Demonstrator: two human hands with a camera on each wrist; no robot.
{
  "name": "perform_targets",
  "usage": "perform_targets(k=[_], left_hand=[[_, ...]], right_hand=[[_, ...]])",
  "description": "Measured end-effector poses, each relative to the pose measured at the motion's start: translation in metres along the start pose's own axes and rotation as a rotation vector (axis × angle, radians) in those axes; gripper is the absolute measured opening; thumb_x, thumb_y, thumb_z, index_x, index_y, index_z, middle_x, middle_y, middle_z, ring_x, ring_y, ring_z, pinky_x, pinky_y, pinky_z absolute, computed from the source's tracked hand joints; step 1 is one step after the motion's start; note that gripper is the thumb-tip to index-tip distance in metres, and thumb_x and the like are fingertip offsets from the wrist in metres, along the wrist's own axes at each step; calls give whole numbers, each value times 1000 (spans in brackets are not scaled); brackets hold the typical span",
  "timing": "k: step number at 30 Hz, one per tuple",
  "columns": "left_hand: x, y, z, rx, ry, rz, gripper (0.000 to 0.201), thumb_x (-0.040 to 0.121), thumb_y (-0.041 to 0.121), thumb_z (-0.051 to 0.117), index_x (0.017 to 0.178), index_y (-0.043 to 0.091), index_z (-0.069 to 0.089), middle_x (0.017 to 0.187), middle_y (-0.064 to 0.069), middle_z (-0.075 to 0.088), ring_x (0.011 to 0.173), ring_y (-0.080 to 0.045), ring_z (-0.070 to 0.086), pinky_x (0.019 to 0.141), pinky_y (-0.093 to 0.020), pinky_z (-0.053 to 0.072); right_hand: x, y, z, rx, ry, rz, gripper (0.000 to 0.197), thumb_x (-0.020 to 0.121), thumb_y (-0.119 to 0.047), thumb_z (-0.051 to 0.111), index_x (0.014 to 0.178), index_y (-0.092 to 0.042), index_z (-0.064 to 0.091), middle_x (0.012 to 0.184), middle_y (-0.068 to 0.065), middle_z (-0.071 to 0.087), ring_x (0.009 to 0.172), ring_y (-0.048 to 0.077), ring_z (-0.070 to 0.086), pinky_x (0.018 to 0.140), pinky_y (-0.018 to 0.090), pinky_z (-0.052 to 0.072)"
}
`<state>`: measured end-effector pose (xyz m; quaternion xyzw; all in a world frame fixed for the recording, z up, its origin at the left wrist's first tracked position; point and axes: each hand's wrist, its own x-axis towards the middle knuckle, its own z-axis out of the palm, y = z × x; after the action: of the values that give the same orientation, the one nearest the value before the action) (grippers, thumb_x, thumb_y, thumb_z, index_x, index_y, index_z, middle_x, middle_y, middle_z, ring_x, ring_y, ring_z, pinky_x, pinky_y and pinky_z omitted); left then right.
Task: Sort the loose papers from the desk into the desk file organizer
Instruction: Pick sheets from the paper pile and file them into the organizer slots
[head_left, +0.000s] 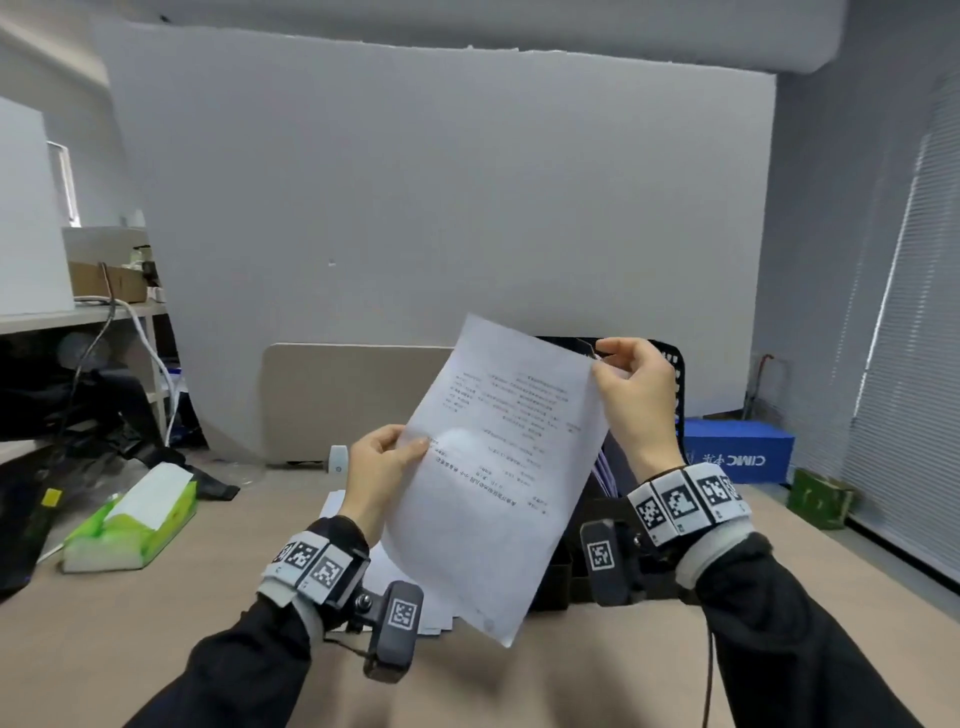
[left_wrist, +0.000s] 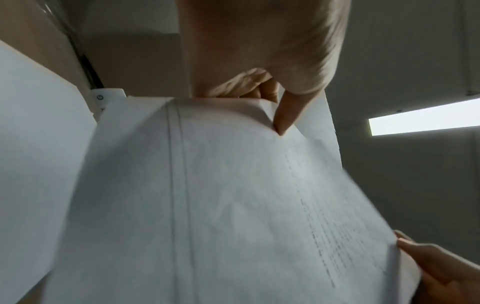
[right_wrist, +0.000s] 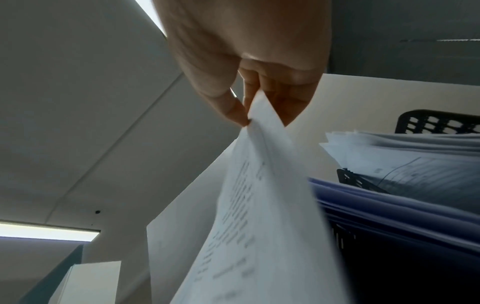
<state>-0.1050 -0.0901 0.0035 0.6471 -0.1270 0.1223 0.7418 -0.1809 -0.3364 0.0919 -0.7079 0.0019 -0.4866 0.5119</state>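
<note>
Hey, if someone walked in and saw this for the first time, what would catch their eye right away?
A printed sheet held up in mid-air at the centre, the left hand pinching its left edge and the right hand its top corner. Behind it stands a black mesh file organizer holding papers; a green tissue pack lies at the desk's left.

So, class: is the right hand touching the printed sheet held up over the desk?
Touching. The right wrist view shows the right hand pinching the printed sheet at its top corner between thumb and fingers; the head view agrees.
</note>
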Motion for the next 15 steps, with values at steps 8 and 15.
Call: perform_targets(k=[8,15], left_hand=[[4,31,10,372,-177,283,25,92,5,59,83,24,73,86,9,75,83,-9,68,82,-37,53],[-2,66,43,984,-438,662,16,93,9,61,99,19,73,100,1,68,116,-15,53,120,-61,-1]], right_hand=[[-9,-12,1,-404,-149,-285,66,77,0,62,140,-14,53,139,2,54,132,22,45,107,23,30],[-22,-35,28,-952,-669,-607,53,82,-25,68,133,-24,57,144,-2,52,146,29,31,117,47,22]])
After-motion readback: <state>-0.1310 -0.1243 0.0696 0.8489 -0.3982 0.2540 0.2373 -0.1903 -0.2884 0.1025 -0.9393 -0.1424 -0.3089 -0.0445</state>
